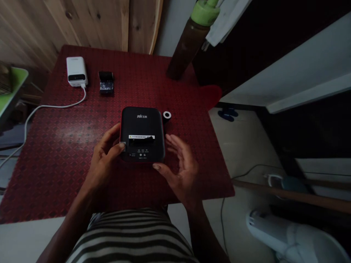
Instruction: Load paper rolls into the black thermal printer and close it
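A flat black box-shaped device (142, 126) with rounded corners lies on the red patterned table (68, 175). It has white lettering, a white label strip, a dark slot below the strip and small printed icons near its front edge. My left hand (103, 157) grips its left side, the thumb on the front left corner and the fingers along the edge. Beside the right edge is my right hand (181, 168), open, with thumb and fingers apart around the front right corner. A small roll with a white ring end (167, 116) sits just right of the device, its body dark.
At the back left stands a white power bank (76, 69) with a white cable (59, 106) running off the left side. Next to it lies a small dark roll with a loose flap (106, 82). A tall brown bottle with a green cap (189, 44) stands at the back right.
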`<state>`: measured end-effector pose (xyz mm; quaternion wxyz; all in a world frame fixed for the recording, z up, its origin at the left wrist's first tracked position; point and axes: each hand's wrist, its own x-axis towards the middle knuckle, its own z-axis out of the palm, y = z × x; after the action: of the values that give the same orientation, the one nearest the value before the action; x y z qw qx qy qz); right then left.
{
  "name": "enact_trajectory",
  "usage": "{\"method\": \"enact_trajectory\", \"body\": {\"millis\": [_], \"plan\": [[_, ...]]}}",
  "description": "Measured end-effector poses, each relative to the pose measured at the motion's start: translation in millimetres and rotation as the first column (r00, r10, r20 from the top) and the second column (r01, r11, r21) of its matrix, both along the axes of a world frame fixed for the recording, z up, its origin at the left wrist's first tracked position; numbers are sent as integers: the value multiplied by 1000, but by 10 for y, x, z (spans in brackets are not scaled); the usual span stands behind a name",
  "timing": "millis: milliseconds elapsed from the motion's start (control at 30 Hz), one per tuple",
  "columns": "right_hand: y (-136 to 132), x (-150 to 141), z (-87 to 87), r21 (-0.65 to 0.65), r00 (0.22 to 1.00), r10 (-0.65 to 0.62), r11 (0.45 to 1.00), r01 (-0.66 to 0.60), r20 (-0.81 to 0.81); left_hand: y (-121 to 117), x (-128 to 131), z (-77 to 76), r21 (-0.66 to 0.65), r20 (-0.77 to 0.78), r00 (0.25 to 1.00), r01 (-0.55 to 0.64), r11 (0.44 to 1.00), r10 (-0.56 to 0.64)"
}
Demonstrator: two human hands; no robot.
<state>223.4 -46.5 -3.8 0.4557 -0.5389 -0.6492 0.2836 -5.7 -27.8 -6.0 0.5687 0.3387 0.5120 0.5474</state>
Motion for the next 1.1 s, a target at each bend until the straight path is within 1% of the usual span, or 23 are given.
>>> {"method": "enact_trajectory", "body": {"millis": [67,133,233,367,467,533,767,867,967,1033,1100], "plan": [[-65,-35,-121,-131,998,-42,991,37,-39,-8,-13,2,1,-28,1000,2,1000,-2],[-90,-87,-184,-182,996,-82,980,76,-25,3,-17,15,3,-68,998,-2,1000,2],[-86,-151,-177,-150,993,-115,982,114,3,8,-20,47,-1,-96,995,-2,1000,2],[-98,-179,-127,-82,993,-109,990,113,53,-31,-30,78,-28,-105,994,-20,999,16],[-121,-182,-122,-26,990,-105,994,107,89,-50,-33,86,-36,-89,996,-22,999,19],[-130,-180,-129,-11,990,-95,995,97,105,-47,-31,90,-40,-73,997,-21,999,18],[-150,-158,-169,-43,993,-86,995,90,80,-27,-10,111,-69,-39,999,-32,997,29],[-149,-172,-195,-43,993,-99,994,102,62,-22,6,129,-66,-45,998,-35,997,32],[-150,-184,-219,-65,995,-85,994,88,47,-22,20,136,-58,-34,999,-27,998,25],[-153,-159,-207,-96,996,-77,992,81,38,-25,23,123,-63,-26,1000,-19,998,18],[-142,-93,-142,-131,998,-45,990,50,42,-29,20,101,-66,-19,1000,-18,998,17]]}}
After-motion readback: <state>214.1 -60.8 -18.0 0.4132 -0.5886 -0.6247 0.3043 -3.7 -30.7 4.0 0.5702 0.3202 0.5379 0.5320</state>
